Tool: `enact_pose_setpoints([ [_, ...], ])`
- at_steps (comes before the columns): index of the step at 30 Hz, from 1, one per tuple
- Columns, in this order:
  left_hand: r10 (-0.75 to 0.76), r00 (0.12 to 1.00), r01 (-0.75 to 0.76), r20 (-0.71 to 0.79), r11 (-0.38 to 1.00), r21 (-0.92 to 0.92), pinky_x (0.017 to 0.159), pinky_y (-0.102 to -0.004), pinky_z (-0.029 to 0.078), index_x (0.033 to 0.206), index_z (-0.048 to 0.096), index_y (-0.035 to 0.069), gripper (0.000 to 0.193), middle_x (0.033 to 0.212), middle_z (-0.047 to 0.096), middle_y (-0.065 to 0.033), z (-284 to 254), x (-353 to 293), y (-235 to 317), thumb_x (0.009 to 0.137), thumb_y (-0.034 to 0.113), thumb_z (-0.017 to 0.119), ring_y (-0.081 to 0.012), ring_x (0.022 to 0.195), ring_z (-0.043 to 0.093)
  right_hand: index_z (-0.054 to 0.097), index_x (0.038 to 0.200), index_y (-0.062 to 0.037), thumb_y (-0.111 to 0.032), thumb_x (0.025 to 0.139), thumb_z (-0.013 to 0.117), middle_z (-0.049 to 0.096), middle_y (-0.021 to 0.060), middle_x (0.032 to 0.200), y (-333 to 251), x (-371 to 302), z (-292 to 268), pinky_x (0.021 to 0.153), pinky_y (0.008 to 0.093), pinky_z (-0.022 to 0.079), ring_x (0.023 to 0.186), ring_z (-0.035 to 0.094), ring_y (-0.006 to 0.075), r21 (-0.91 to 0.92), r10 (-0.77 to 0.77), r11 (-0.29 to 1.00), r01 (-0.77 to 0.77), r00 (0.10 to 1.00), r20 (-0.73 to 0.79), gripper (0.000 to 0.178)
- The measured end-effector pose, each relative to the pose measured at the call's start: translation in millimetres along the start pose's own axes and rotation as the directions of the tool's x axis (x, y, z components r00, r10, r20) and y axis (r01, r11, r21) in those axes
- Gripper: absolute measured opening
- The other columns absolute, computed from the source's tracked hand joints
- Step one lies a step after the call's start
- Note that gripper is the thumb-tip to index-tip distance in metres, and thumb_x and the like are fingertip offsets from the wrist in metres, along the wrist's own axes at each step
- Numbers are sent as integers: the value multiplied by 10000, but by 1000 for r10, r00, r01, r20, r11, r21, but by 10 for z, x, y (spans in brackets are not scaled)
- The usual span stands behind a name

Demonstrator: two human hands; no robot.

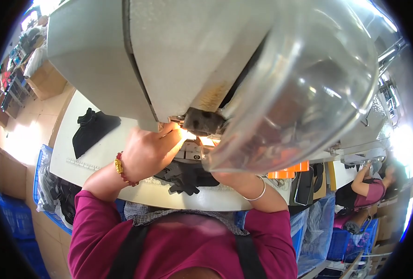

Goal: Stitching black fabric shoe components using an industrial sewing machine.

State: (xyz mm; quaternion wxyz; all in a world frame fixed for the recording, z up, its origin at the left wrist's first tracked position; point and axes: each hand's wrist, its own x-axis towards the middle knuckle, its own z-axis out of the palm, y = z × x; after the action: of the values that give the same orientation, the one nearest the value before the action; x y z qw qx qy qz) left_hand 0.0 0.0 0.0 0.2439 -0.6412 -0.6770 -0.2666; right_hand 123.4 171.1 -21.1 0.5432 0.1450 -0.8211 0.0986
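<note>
A large pale sewing machine (183, 51) fills the upper middle, its lamp lighting the needle area. My left hand (150, 149), a beaded bracelet at its wrist, has its fingers bent together at that bright spot. Whatever they pinch is lost in the glare. Black fabric pieces (184, 176) with notched edges lie just below the metal plate, between my hands. My right hand (229, 177), below a bangle, reaches behind the clear plastic shield (290, 93); its fingers are hidden. Farther left, another black fabric piece (97, 130) rests on the white table (118, 179).
A ruler strip (83, 163) runs along the table's near side. Right of my right hand are an orange plastic part (288, 170) and a phone (304, 188). A blue crate (43, 162) with bagged black pieces stands left; bag-lined blue bins (316, 228) stand right. Another person (367, 190) sits far right.
</note>
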Motion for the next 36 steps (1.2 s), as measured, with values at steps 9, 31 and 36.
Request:
enact_pose_setpoints([
  [9, -34, 998, 33, -56, 999, -20, 485, -334, 475, 893, 634, 55, 168, 829, 604, -37, 169, -96, -141, 742, 71, 706, -213, 603, 598, 616, 954, -32, -206, 873, 643, 635, 170, 1141, 234, -908, 153, 1105, 691, 57, 1070, 599, 376, -311, 119, 948, 67, 833, 541, 194],
  [31, -563, 817, 128, -121, 383, -915, 745, -344, 511, 969, 653, 16, 227, 910, 676, -128, 688, -216, -1227, 743, -1, 651, -287, 826, 646, 602, 768, -63, -139, 752, 734, 598, 58, 696, 274, -207, -899, 608, 378, 474, 694, 594, 265, -309, 440, 893, -328, 783, 440, 153],
  [36, -305, 900, 122, -311, 862, -492, 740, -333, 508, 977, 649, 5, 217, 905, 677, -132, 489, -165, -1235, 761, -4, 636, -275, 823, 649, 597, 974, -74, -132, 679, 793, 560, 79, 867, 10, -965, -726, 680, 393, 481, 844, 591, 281, -537, 641, 765, -357, 509, 574, 359],
])
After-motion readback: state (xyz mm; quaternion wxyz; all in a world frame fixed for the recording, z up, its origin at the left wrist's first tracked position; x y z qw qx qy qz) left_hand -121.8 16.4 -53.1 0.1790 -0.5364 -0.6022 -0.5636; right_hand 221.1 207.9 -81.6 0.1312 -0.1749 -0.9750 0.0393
